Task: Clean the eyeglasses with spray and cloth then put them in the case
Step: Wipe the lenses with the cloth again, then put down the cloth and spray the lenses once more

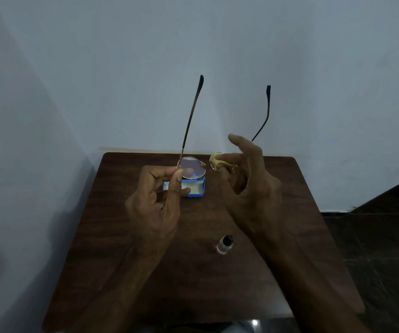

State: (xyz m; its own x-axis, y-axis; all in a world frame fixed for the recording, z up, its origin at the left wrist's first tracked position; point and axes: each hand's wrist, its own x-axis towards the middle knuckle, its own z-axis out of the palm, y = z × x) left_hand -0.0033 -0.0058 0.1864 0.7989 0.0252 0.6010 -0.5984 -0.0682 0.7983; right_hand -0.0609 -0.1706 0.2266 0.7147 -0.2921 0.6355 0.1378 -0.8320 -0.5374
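1. My left hand (156,200) pinches the glasses (192,168) by the left rim, up above the tabletop (301,200).
2. My right hand (244,186) presses a yellow cloth (215,162) on the right lens.
3. The blue case (194,188) lies open, far.
4. The spray (223,243) stands near.

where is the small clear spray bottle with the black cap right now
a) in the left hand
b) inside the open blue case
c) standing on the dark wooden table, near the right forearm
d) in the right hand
c: the small clear spray bottle stands untouched on the dark wooden table, while the left hand pinches the eyeglasses and the right hand presses the yellow cloth to a lens.
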